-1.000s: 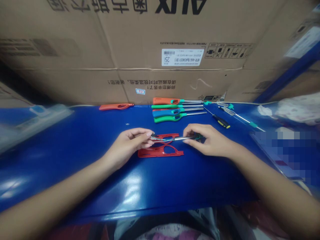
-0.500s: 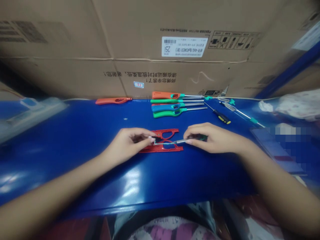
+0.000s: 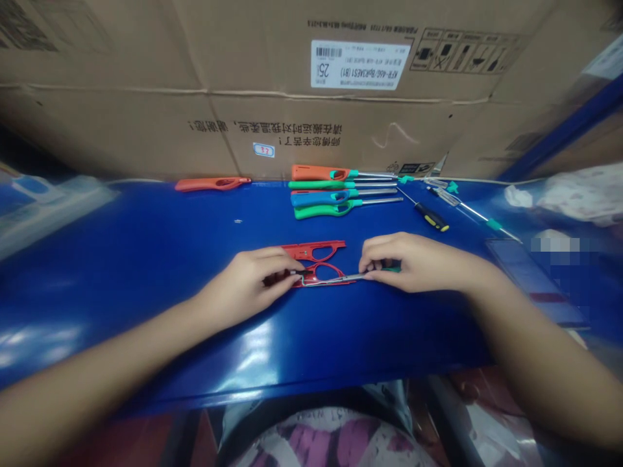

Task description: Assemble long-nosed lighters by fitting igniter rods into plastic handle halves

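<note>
Two red plastic shell halves of a long-necked lighter lie on the blue table (image 3: pixel 389 331), the far half (image 3: pixel 298 249) beyond the near half (image 3: pixel 314 266). My left hand (image 3: pixel 248 279) pinches a small black part (image 3: pixel 305 272) over the near half. A thin pale wire (image 3: pixel 316 283) runs from there toward a metal tube (image 3: pixel 354 277). My right hand (image 3: pixel 413 263) grips that tube between thumb and fingers, at the right end of the near half. A bit of green shows under the right hand's fingers. The palms hide the rest of both held pieces.
Several lighters in orange (image 3: pixel 316 172), blue (image 3: pixel 316 197) and green (image 3: pixel 314 211) lie in a row at the back. An orange shell (image 3: pixel 199 185) is left of them, a screwdriver (image 3: pixel 431 217) and a metal rod (image 3: pixel 477 213) right. A cardboard box (image 3: pixel 272 65) stands behind.
Both hands have lowered the black part and tube closer to the near red half, and the wire now lies along it. The view has tilted down slightly.
</note>
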{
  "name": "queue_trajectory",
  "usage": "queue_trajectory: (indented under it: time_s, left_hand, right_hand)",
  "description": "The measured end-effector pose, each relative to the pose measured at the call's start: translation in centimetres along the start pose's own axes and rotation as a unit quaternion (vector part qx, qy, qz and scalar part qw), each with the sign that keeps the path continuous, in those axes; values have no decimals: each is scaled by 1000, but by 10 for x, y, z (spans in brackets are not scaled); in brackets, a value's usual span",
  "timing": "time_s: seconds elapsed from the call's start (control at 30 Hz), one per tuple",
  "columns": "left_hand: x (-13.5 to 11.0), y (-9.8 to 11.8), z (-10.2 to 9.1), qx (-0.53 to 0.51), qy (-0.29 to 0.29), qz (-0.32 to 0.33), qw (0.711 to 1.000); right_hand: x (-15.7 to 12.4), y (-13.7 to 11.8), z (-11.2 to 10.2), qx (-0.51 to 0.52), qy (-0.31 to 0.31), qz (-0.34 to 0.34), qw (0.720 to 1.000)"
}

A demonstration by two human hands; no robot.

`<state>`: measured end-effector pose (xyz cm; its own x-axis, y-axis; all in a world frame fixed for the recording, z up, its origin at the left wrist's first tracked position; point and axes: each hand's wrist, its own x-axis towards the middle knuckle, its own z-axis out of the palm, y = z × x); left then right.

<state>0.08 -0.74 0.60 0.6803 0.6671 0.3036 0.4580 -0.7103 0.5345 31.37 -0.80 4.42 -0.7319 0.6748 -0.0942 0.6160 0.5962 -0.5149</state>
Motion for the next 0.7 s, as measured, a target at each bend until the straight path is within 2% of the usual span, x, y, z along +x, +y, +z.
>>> queue_trajectory:
  time_s: [0.27, 0.7]
  left_hand:
    - [-1, 0, 1, 4, 6, 1, 1000]
    - [1, 0, 8, -2, 29, -20, 999]
  right_hand:
    - [7, -5, 9, -25, 38, -20, 999]
    - [6, -4, 10, -39, 33, 3, 999]
